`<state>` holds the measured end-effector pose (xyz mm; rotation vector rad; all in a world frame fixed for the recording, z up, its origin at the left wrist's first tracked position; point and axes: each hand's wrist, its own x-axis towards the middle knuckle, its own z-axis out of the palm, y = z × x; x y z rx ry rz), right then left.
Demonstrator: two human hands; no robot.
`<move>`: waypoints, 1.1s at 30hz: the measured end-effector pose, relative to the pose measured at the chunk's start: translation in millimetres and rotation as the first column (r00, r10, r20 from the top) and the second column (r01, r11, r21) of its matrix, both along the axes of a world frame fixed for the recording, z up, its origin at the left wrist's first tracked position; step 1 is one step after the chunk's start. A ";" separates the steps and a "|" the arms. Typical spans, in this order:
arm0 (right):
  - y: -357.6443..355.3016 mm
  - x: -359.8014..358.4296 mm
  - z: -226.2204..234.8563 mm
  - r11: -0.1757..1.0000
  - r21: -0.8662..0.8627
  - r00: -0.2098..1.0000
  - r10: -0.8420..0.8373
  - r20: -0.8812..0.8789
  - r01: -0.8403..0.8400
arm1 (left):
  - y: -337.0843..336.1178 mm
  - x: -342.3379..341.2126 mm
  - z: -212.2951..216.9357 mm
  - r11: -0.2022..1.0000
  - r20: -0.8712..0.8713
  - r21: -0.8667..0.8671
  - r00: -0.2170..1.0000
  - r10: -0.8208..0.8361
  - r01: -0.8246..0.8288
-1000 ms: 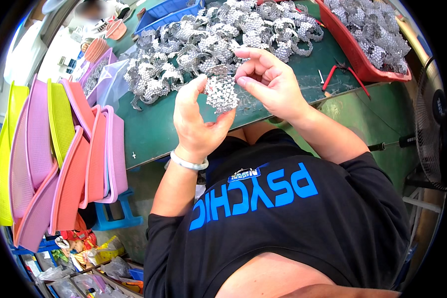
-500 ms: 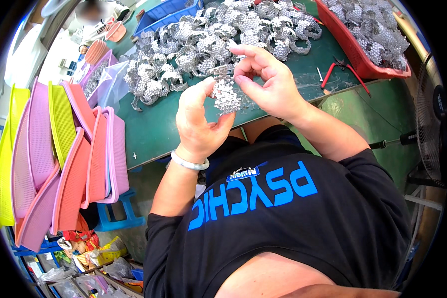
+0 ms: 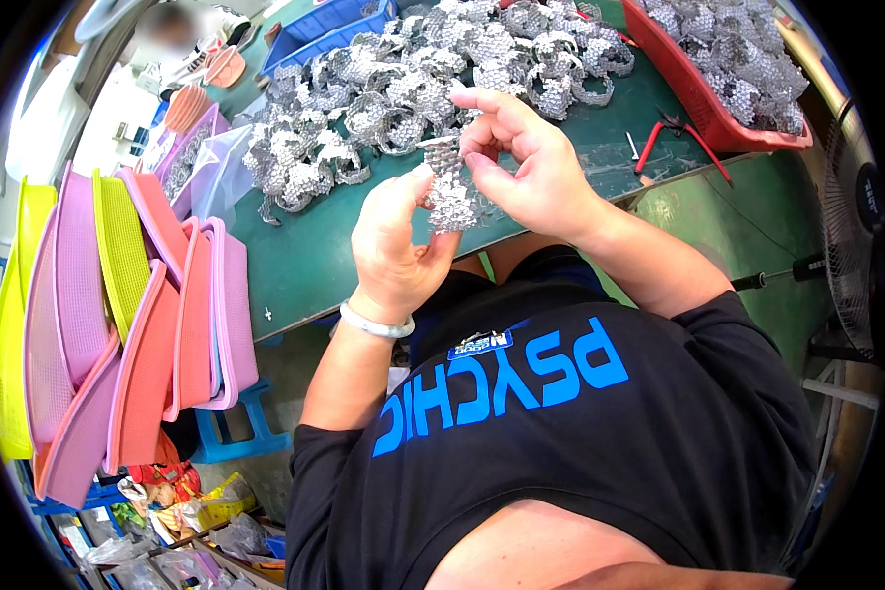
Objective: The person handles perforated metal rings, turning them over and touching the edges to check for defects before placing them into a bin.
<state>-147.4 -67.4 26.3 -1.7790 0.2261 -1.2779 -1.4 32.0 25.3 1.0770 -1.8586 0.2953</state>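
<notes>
Turned since 1 second ago, a silver honeycomb-textured openwork piece [image 3: 450,197] now shows a narrower side and sits slightly lower in view. It is raised above the near part of a green worktable [image 3: 305,261], held between the thumb and fingers of the left hand [image 3: 391,246] (a pale bangle [image 3: 376,325] rings that wrist). Just beside it, the right hand [image 3: 533,167] is curled, index finger and thumb tips apart; whether it touches the piece or pinches something thin, I cannot tell. Beyond the 2 hands spreads a heap of similar silver curled pieces [image 3: 383,93]. Farther right lie red-handled pliers [image 3: 649,147], near a red plastic tub [image 3: 680,84] filled with more. Left of the table stand pink, purple and lime plastic baskets [image 3: 147,364].
</notes>
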 end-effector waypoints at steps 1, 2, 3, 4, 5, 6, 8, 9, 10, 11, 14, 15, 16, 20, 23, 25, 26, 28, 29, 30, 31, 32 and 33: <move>1.8 -2.3 2.7 1.000 -0.005 0.999 0.003 -0.043 -0.004 | 0.1 -0.1 -0.2 1.000 -0.021 0.003 1.000 0.006 -0.006; 2.7 -3.4 4.1 1.000 -0.010 0.996 0.006 -0.087 -0.007 | -0.1 -0.9 -0.6 1.000 -0.042 0.007 0.999 0.013 -0.012; 2.1 -1.9 3.3 0.999 -0.043 0.999 -0.020 -0.049 0.017 | -0.3 -2.1 -1.1 1.000 -0.063 0.010 0.998 0.019 -0.019; 0.8 0.8 2.0 0.996 -0.075 0.999 -0.044 -0.010 0.043 | -0.7 -3.3 -1.5 1.000 -0.131 0.031 0.991 0.010 -0.006; 0.2 2.3 1.3 0.992 -0.106 0.997 -0.067 0.029 0.070 | -1.0 -4.6 -1.8 0.999 -0.199 0.051 0.980 0.002 0.008; 0.4 2.3 1.2 0.998 -0.057 0.999 -0.040 0.017 0.041 | -1.4 -4.4 -2.9 0.997 -0.267 0.070 0.964 -0.002 0.021; 0.9 0.6 2.6 0.999 0.044 1.000 0.017 -0.001 -0.016 | 0.0 -5.1 2.4 0.966 -0.590 0.176 0.806 -0.051 0.190; -0.3 0.1 3.2 0.995 0.086 0.998 0.055 0.027 -0.057 | 0.5 -5.7 6.2 0.937 -0.726 0.200 0.686 -0.053 0.285; -2.3 -0.1 3.6 0.987 0.127 0.994 0.092 0.058 -0.099 | -0.3 -1.2 9.3 0.897 -0.819 0.237 0.573 -0.022 0.373; -3.7 -1.1 4.1 0.976 0.166 0.988 0.127 0.089 -0.141 | -4.9 5.8 5.3 0.858 -0.910 0.183 0.413 -0.037 0.480; -4.2 -5.8 9.6 0.982 0.135 0.991 0.137 -0.008 -0.134 | -4.4 16.5 6.1 0.707 -1.000 0.012 0.020 -0.004 0.707; -5.5 -6.4 9.9 0.986 0.112 0.991 0.127 -0.048 -0.121 | -5.5 20.4 1.9 0.667 -0.999 -0.020 -0.039 0.013 0.744; -7.4 -5.8 9.5 0.986 0.104 0.989 0.136 -0.056 -0.130 | -6.1 22.9 -0.6 0.626 -0.995 -0.055 -0.098 0.034 0.778; -6.9 -1.4 17.7 0.992 0.032 0.989 0.127 -0.082 -0.125 | -5.8 26.4 -2.8 0.509 -0.979 -0.163 -0.204 0.025 0.845; -6.6 1.3 20.2 0.994 -0.005 0.989 0.110 -0.095 -0.111 | -6.8 29.1 -8.1 0.462 -0.958 -0.229 -0.281 0.046 0.857; -7.4 6.0 18.3 0.995 -0.029 0.994 0.095 -0.062 -0.097 | -6.8 27.2 -9.7 0.492 -0.961 -0.211 -0.271 0.054 0.844; -7.5 7.4 17.2 0.994 -0.021 0.993 0.101 -0.056 -0.103 | -7.1 27.2 -10.5 0.478 -0.956 -0.228 -0.288 0.054 0.848; -7.4 8.8 15.6 0.994 -0.006 0.993 0.112 -0.043 -0.112 | -8.0 27.1 -12.4 0.445 -0.945 -0.264 -0.322 0.058 0.856; -7.4 9.2 15.1 0.993 0.003 0.993 0.114 -0.037 -0.114 | -8.7 26.8 -13.4 0.422 -0.938 -0.281 -0.339 0.067 0.862; -7.4 9.8 14.6 0.993 0.011 0.993 0.117 -0.032 -0.117 | -9.7 26.4 -14.6 0.400 -0.932 -0.299 -0.356 0.075 0.867; -7.5 10.3 14.3 0.993 0.020 0.992 0.121 -0.027 -0.120 | -10.3 25.9 -15.4 0.377 -0.924 -0.316 -0.372 0.083 0.870; -7.5 9.9 14.4 0.990 0.031 0.990 0.136 -0.047 -0.135 | -10.6 25.1 -16.1 0.384 -0.923 -0.314 -0.373 0.089 0.868; -7.1 8.9 15.0 0.988 0.042 0.986 0.153 -0.067 -0.150 | -10.5 24.3 -16.5 0.391 -0.922 -0.311 -0.374 0.096 0.866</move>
